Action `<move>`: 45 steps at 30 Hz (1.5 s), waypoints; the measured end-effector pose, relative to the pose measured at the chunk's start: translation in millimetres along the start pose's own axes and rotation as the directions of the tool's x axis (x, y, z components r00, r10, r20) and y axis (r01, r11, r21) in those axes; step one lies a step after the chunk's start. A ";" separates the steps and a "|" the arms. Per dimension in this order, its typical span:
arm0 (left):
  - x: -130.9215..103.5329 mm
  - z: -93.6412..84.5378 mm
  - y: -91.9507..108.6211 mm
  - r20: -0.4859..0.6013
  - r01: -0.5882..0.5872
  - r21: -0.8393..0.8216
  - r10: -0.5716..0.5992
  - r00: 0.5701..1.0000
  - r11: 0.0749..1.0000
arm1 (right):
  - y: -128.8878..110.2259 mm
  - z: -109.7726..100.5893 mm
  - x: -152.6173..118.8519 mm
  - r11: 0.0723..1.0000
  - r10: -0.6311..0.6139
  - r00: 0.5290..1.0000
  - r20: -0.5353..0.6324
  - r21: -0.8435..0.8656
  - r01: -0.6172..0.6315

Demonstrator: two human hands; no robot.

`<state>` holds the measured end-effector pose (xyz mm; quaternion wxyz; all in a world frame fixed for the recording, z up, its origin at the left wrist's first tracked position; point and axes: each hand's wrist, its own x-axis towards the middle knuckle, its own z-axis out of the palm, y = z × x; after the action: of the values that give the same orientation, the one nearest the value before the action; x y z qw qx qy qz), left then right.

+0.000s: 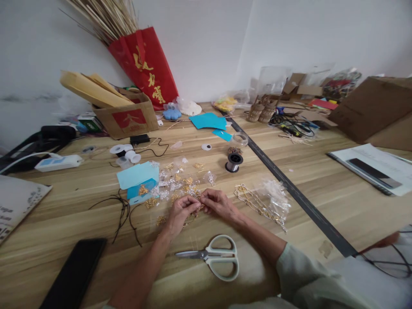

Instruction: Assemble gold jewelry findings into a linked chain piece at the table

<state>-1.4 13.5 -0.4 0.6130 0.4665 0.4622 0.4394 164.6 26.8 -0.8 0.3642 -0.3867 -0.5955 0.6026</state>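
My left hand (183, 213) and my right hand (218, 203) meet fingertip to fingertip over the wooden table. Both pinch; a bit of gold-coloured chain shows under the fingers, but what exactly lies between the tips is too small to make out. Just beyond them spread small bags of gold and silver jewelry findings (169, 184). Nearer to me lies a pair of scissors (212, 256) with pale green handles, blades slightly apart and pointing left. Right of my right hand are gold and silver chains (254, 201) beside a heap of clear plastic bags (275, 199).
A spool of wire (234, 163) stands beyond my hands. Blue cards (138, 174) and black cords (124, 214) lie left, with a dark phone (75, 272) nearer. A long dark strip (289, 186) crosses the table at right. A cardboard box (125, 118) and red bag (154, 64) stand behind.
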 end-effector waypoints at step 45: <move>1.5 -1.6 -4.0 -0.070 -0.094 0.133 0.104 0.992 0.987 | -6.2 -6.2 -1.6 0.995 0.033 0.997 0.066 -0.096 -0.026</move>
<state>-2.2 14.5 -4.7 0.5406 0.5105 0.4889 0.4562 170.7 28.2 5.4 0.3161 -0.3919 -0.6298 0.5915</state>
